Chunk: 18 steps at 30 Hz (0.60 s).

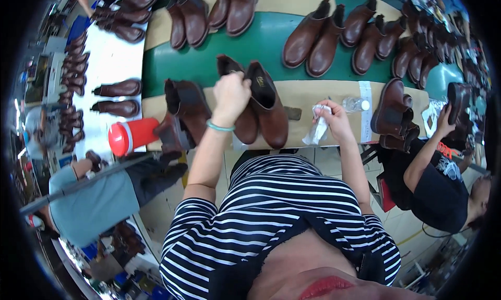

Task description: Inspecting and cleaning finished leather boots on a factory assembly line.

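In front of me a pair of brown leather ankle boots stands upright, toes toward me: the right boot (271, 112) shows its open top, and the left boot (248, 126) is partly covered. My left hand (231, 97), with a green bangle at the wrist, is closed over the left boot's opening; its fingertips and whatever they grip are hidden. To the right of the pair, my right hand (336, 121) pinches a crumpled white cloth (317, 127), which hangs over the table's near edge.
Finished-looking boots (308, 41) stand in pairs across the green table (261, 44). A red container (133, 135) and more boots (190, 109) are at left. A clear bottle (356, 104) lies right. One co-worker (438, 180) handles a boot; another (94, 201) is at left.
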Motion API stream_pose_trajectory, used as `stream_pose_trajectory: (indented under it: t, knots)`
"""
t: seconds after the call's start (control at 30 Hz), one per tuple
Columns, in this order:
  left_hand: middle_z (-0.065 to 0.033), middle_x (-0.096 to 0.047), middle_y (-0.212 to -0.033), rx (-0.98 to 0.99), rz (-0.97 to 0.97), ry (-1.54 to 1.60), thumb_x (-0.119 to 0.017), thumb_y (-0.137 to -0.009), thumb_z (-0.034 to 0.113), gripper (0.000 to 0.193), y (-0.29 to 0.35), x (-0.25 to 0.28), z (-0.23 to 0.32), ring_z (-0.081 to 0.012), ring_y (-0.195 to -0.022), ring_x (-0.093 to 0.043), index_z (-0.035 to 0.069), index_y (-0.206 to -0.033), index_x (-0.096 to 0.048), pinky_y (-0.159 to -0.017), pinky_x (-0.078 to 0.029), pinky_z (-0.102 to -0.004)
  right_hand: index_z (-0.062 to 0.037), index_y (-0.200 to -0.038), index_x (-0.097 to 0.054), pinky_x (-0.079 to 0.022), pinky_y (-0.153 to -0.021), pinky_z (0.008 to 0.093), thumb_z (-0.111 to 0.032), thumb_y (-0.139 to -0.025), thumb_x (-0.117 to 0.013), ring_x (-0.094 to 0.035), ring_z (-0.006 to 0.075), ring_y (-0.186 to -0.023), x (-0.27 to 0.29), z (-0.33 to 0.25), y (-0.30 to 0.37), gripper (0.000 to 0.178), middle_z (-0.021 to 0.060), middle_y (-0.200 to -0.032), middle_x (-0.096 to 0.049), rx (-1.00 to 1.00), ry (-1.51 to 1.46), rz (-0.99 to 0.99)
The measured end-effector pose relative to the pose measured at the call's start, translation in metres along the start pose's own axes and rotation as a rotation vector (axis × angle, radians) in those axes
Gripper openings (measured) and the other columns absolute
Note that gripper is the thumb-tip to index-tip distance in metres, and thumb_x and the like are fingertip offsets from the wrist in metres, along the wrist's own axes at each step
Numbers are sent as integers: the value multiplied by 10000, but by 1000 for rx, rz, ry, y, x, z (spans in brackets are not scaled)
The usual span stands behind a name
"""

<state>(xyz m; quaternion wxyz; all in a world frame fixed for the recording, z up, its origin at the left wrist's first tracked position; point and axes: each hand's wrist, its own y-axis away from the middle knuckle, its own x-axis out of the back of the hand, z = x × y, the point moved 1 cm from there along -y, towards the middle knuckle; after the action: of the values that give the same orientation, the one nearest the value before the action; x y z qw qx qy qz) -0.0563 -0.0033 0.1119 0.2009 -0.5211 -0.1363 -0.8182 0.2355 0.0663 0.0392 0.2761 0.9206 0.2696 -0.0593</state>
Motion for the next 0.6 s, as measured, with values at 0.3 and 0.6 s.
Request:
stream_pose_trajectory:
  t: [0.3, 0.6]
  knots:
    - [-235, -517, -1212, -78, 446, 134, -816, -663, 181, 495, 37, 4, -18, -414, -1186, -452, 62, -1095, -605, -911, -393, -486, -12, -953, -637, -459, -527, 238, -72, -805, -708, -581, 85, -606, -81, -32, -58, 175, 25, -740, -627, 185, 262, -103]
    - [-99, -244, -1500, 84, 326, 262, -853, -605, 254, 226, 4, -60, -52, -420, -1403, -67, 206, -808, -766, -1053, -76, -655, 16, -886, -669, -500, -653, 310, -175, -759, -726, -642, 185, -703, -166, -31, -119, 235, 130, -775, -673, 616, 756, -146]
